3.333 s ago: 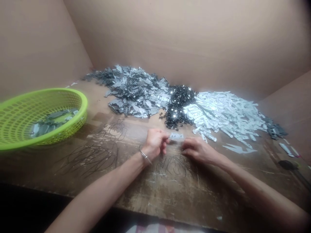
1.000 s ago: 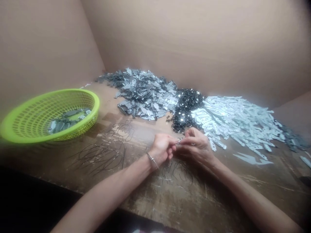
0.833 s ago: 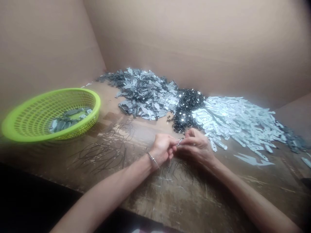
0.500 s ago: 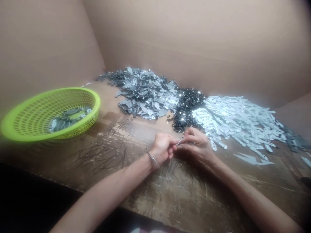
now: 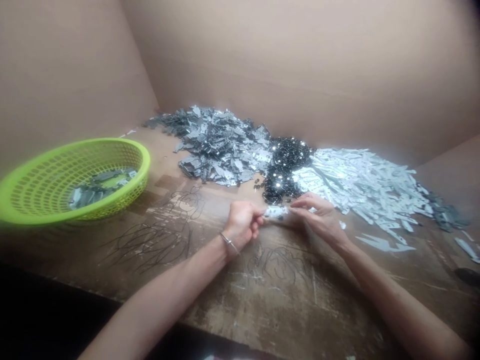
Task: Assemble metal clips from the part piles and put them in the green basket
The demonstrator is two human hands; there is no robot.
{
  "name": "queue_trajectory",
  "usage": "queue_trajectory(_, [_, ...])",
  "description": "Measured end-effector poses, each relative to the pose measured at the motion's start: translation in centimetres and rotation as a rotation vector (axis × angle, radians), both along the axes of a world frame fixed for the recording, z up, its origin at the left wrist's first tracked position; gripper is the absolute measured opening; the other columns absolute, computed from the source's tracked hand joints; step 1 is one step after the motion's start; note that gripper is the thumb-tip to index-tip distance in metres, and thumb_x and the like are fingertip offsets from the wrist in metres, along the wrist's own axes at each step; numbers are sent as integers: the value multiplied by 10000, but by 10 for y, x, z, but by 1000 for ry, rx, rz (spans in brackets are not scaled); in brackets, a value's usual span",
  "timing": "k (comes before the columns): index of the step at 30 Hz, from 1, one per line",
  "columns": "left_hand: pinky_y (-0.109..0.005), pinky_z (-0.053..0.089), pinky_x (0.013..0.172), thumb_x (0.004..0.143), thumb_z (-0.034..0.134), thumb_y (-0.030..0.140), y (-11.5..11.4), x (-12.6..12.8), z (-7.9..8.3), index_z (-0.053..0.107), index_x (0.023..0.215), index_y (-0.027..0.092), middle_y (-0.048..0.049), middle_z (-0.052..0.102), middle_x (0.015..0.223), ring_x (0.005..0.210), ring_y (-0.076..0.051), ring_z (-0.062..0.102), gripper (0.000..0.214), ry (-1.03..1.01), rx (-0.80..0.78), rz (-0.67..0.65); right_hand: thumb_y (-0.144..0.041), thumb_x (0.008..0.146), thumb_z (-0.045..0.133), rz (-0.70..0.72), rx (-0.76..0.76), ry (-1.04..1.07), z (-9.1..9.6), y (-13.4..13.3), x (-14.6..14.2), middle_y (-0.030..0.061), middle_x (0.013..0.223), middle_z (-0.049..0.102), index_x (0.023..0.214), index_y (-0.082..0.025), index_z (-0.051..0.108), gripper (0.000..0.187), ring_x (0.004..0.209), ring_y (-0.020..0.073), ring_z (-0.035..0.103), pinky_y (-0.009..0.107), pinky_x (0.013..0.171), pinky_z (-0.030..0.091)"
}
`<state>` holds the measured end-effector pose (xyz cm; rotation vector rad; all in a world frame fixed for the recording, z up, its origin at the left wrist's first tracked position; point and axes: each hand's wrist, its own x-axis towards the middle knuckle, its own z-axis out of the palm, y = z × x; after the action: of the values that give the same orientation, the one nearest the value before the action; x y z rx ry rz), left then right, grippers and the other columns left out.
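My left hand (image 5: 242, 223) and my right hand (image 5: 318, 217) meet over the middle of the worn wooden table (image 5: 270, 295). Between their fingertips they pinch a small silvery metal piece (image 5: 275, 212), each hand closed on one end. A thin bangle sits on my left wrist. Just beyond the hands lie three heaps: dark grey metal plates (image 5: 217, 147), small shiny black parts (image 5: 285, 167) and pale silver strips (image 5: 360, 182).
A lime-green plastic basket (image 5: 45, 200) stands at the left with several grey metal pieces in it. Cardboard walls (image 5: 300, 65) enclose the table at the back and both sides. Loose silver strips lie at the right near a dark tool (image 5: 467, 274).
The hands have drawn slightly apart and shifted a little farther from me, so the silvery piece shows more plainly between them. The view has shifted a little.
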<state>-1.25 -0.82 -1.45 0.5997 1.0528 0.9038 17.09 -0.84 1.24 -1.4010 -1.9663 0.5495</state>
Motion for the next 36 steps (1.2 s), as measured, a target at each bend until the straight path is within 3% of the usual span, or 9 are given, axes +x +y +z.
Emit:
queue_trajectory(7, [-173,270,269,566,579,151,14,-16,6,498,573,113,24,472,449,302,-45,366,89,33,48,117,-289,720,522,44,25,-280,-22,10,7,37,721,530,732,-204,630,138,651,143,470,268,551,360])
queue_trajectory(16, [-166,210,247,573,554,152,9,-7,15,470,549,114,34,448,404,266,-44,333,95,83,14,107,-306,701,544,114,22,-349,-30,9,-5,24,722,528,690,-199,625,134,673,136,470,259,580,355])
queue_trajectory(29, [-158,246,257,571,572,185,6,-3,5,496,577,112,27,462,436,284,-38,347,106,102,32,41,-243,674,550,140,-235,-182,2,5,10,8,616,589,666,-159,597,97,532,110,514,232,495,397])
queue_trajectory(36, [-159,204,243,574,561,182,2,1,3,453,542,125,39,437,416,267,-40,319,126,96,15,49,-286,635,595,144,-544,-20,18,2,10,25,689,619,682,-159,621,138,636,137,555,263,581,434])
